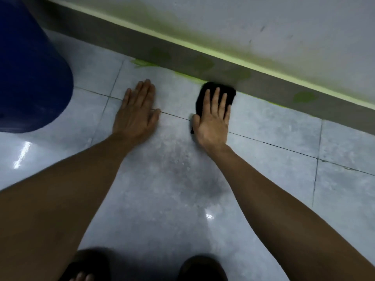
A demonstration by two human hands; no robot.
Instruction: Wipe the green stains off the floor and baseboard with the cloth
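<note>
Here, everything is placed relative to the baseboard (pixel 233 72), a grey strip running diagonally from upper left to lower right where the floor (pixel 172 179) meets the white wall (pixel 263 21). Far left, well away from the baseboard's near edge, a blue barrel (pixel 30 74) stands on the tiles. Next, the left hand (pixel 137 113) lies flat on the floor a short way in front of the baseboard, palm down, fingers extended and close together, holding nothing. Beyond its fingertips, a green smear (pixel 142 62) sits on the floor right at the baseboard's foot, and a thin green line continues along that joint to the right. Green blotches (pixel 203 62) show on the baseboard face itself; green haze tints the wall above its top edge. The right hand (pixel 213 120) presses flat on a black cloth (pixel 220 88), fingers slightly spread over it, thumb at the cloth's left side. The cloth's far edge touches the baseboard's foot. Further right, one more green spot (pixel 304 97) marks the baseboard. At bottom, two sandalled feet (pixel 203 268) are seen, well apart from the baseboard.
</note>
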